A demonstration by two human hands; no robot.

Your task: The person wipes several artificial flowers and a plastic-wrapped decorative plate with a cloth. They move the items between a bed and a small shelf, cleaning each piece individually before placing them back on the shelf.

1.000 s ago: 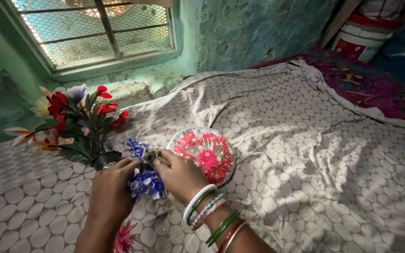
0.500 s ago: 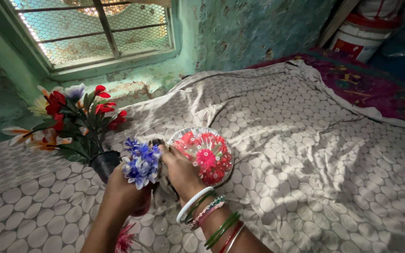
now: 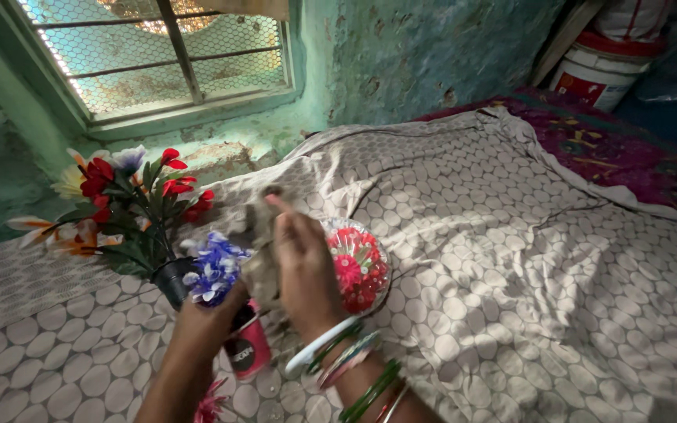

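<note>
Since the earlier frame, my right hand (image 3: 303, 270) has lifted off the blue flowers and now rises in the middle of the frame, fingers drawn together and pinching a crumpled, greyish-brown scrap (image 3: 264, 235) that blurs in motion; I cannot tell whether it is cloth, paper or wrapping. My left hand (image 3: 209, 321) has dropped lower, at lower left of centre, and closes around a small pink pot (image 3: 250, 350) with a dark label. Only the pot's lower right part shows; the rest is hidden behind my fingers. The bunch of blue and white artificial flowers (image 3: 213, 270) stands up out of that grip, just left of the scrap, its stems hidden by my hand.

My right wrist carries white, green and red bangles (image 3: 346, 360), partly cut off at the bottom edge. Behind my right hand lies a round clear-wrapped disc of red and pink flowers (image 3: 362, 270); its left half is hidden by the hand. At the left of the frame, a black pot (image 3: 172, 278) holds a bouquet of red, white and orange artificial flowers (image 3: 119, 200), the pot's right side covered by the blue bunch. A pink flower (image 3: 209, 403) peeks out at the bottom edge, mostly cut off beneath my left forearm.

Everything rests on a bed under a grey sheet with a pebble pattern (image 3: 511, 274). A wire-meshed window (image 3: 166, 55) fills the upper left, and a white bucket (image 3: 601, 74) sits cropped at upper right.
</note>
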